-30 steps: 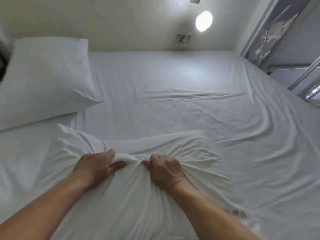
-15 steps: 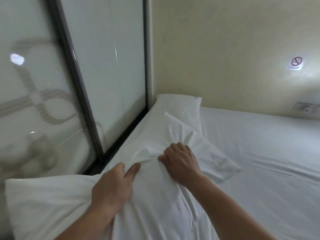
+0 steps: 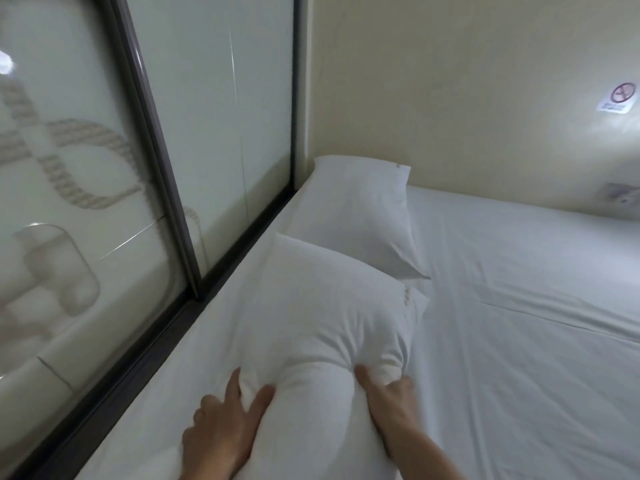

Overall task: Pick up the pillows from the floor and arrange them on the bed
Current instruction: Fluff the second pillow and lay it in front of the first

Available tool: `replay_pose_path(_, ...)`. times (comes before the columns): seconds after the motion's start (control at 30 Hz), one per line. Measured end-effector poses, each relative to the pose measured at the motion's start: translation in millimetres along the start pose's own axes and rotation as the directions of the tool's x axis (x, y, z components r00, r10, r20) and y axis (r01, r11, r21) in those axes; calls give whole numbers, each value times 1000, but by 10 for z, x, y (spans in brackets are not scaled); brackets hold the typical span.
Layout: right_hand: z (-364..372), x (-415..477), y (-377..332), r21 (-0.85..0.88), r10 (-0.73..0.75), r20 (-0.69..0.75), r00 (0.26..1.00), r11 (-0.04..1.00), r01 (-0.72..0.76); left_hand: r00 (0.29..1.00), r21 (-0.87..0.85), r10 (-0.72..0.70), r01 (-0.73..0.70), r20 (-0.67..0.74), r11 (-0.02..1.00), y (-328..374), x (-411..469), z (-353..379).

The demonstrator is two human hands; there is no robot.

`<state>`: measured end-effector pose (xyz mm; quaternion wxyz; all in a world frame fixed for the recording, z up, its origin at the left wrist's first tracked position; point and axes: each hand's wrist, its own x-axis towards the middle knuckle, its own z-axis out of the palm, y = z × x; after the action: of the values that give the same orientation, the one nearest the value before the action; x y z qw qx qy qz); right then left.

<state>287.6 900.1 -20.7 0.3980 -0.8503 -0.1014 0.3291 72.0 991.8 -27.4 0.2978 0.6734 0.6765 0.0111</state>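
Two white pillows lie on the bed (image 3: 519, 306), which has a white sheet. The far pillow (image 3: 360, 216) rests flat in the corner against the cream wall. The near pillow (image 3: 322, 306) lies just in front of it, its far corner overlapping the far pillow's edge. My left hand (image 3: 221, 427) grips the near pillow's near-left edge, fingers dug into the fabric. My right hand (image 3: 388, 396) pinches its near-right edge, bunching the case. Both forearms enter from the bottom of the view.
A frosted glass sliding panel (image 3: 138, 168) with a dark frame runs along the bed's left side. The cream wall (image 3: 450, 81) stands behind the pillows, with a no-smoking sticker (image 3: 620, 98) and a wall socket (image 3: 620, 195) at right. Wrinkled sheet spreads to the right.
My view swung from the bed's middle to its left corner. The pillow in both hands was carried there and now lies down against the far pillow; my hands slid to its near edge.
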Motion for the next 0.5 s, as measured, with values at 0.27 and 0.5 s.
replay_pose_path(0.27,-393,175,144,-141,66,-8,998,988,-67,987,68,138,-133,-82,989,67,-4,31)
replay_pose_path(0.5,-303,-192,355,-74,178,60,982,982,-173,983,3,177,-177,-37,984,-43,182,-180)
